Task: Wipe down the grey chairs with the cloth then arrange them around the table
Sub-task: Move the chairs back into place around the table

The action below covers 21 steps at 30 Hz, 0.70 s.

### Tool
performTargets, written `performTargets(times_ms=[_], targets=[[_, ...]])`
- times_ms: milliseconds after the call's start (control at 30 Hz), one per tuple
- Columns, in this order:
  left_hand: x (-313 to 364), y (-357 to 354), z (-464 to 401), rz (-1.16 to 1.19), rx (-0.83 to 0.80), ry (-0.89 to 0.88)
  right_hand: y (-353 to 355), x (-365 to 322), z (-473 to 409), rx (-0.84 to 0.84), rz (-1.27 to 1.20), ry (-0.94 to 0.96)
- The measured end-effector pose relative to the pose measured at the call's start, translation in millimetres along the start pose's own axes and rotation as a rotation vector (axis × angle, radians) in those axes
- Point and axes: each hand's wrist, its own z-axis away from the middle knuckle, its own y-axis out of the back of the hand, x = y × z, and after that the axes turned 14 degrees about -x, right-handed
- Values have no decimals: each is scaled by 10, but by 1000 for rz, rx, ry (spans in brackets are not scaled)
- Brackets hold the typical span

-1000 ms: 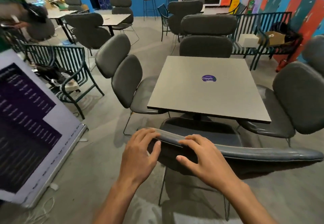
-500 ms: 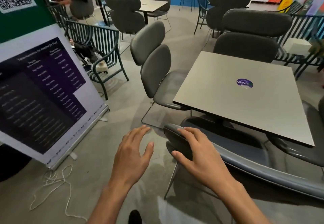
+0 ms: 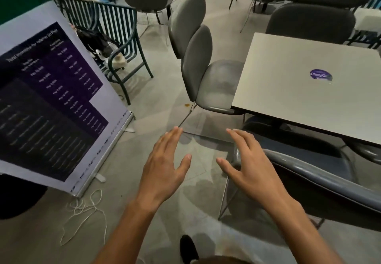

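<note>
As both hands come away from the chair-back: a turn to the left in a café seating area, lower centre of the frame.

Left hand: the left hand (image 3: 165, 164) hangs over bare floor at lower centre, fingers straight and spread, holding nothing; half a second ago it was already clear of the backrest, and it is now further off.

Right hand: the right hand (image 3: 250, 165) has lifted off the rounded end of the padded grey chair with the thin metal legs (image 3: 305, 168) at lower right; its fingers are loosely spread, empty, just above and beside the backrest tip.

Chair in hand a moment ago: tucked under the near edge of the square pale grey table with the round purple sticker (image 3: 299, 90), its seat in shadow beneath the top.

Next chair: a second grey double-cushion chair (image 3: 198, 61) stands at centre, its seat touching or just under the table's left edge.

Cloth: none visible in either hand or elsewhere in the frame.

Surroundings: a white-and-purple roll-up banner (image 3: 51, 102) fills the left, loose white cord (image 3: 82, 212) on the floor below it, and a dark green slatted metal bench (image 3: 115, 32) at upper left.

Reading: the near chair looks placed; the view has swung left, so the centre chair seems the likely next one.
</note>
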Motion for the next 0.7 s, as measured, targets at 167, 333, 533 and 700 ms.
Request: performTargets(times_ms=[167,333,533,700], targets=[[-443,150,-231,9,-27,30,-252,-148,-373,-46,-19,-43],[-820,269,-622,18,-62,38,-372,-194,-962,-54,-56,-78],[-1244,587,-1492,2,-62,65,-422,-208,-2017,-20,-109,-85],[-1504,909,-2308,30,-123,108,-271,-278,-2971,-26,-165,-103]])
